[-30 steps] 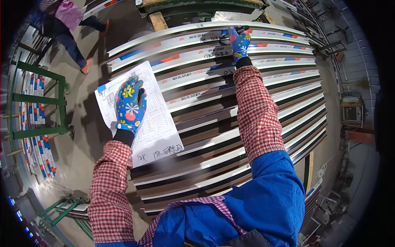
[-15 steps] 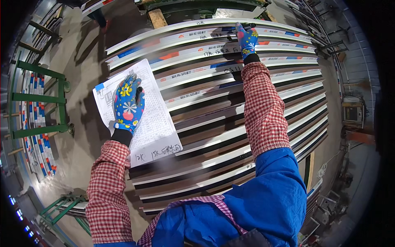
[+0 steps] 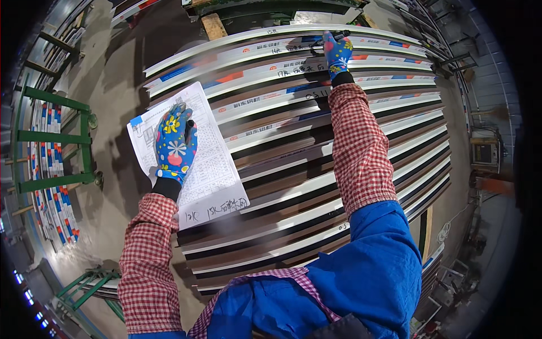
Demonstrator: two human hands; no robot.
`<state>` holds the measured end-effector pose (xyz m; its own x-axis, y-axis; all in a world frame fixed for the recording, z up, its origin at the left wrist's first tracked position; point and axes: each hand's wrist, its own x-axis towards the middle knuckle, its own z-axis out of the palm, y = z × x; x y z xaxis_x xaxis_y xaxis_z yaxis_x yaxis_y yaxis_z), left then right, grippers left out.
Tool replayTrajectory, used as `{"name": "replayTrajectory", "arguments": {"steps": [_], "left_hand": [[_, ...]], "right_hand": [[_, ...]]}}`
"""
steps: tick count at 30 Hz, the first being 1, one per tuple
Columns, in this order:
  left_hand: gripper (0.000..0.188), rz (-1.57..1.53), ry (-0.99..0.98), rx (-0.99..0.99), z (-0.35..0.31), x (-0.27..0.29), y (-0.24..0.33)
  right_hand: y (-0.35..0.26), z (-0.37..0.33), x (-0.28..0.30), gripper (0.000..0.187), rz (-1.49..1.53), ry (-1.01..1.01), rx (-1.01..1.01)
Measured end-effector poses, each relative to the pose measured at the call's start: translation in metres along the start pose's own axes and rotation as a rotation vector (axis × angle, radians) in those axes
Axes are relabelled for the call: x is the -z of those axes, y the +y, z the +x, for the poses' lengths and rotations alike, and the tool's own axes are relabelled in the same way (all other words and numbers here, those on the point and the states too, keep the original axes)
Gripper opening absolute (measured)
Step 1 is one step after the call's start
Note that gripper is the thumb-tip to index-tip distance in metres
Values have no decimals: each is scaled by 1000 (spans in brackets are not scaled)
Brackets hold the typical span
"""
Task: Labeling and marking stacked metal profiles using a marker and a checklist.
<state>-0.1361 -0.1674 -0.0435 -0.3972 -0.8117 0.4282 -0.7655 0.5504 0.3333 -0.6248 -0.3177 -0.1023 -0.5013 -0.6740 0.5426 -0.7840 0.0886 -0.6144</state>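
My right hand [image 3: 338,52], in a blue flowered glove, is closed around a black marker [image 3: 342,35] over the far part of the stack. Beneath it are long metal profiles [image 3: 271,104], white and brown, with printed film strips and handwritten black marks. My left hand [image 3: 176,142], gloved alike, lies bent over a printed paper sheet [image 3: 212,183] and holds it at the stack's left end. A table of small print fills the sheet, with large handwriting along its lower edge. Something dark shows beside my left thumb; I cannot make out what it is.
Green metal racks [image 3: 53,135] stand at the left, with bundles of wrapped profiles [image 3: 53,169] beside them. A lower green frame [image 3: 93,288] is at the near left. Wooden blocks [image 3: 214,26] sit beyond the stack. A boxy machine [image 3: 485,152] stands at the far right.
My right hand with the marker has shifted slightly left. My left hand and the sheet have hardly moved. At the upper left, a person's leg has mostly gone out of view.
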Motion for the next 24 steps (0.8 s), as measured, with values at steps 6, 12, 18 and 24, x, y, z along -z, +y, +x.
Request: {"name": "replayTrajectory", "arguments": {"steps": [6,12,18,24], "left_hand": [[31,27,-30,24,-2,0,1],[31,-4,-7,8,1,-2,4],[31,-39,-23,19,2,-2,5],[31,15,-37,54,-1,0,3]], "right_hand": [[-4,-7,3,48,34,-24,-69],[0,-4,7,49,27,50,-51],[4,-2,6,48,-52,67,-12],[-2,-6,1,39,-54,59,7]]}}
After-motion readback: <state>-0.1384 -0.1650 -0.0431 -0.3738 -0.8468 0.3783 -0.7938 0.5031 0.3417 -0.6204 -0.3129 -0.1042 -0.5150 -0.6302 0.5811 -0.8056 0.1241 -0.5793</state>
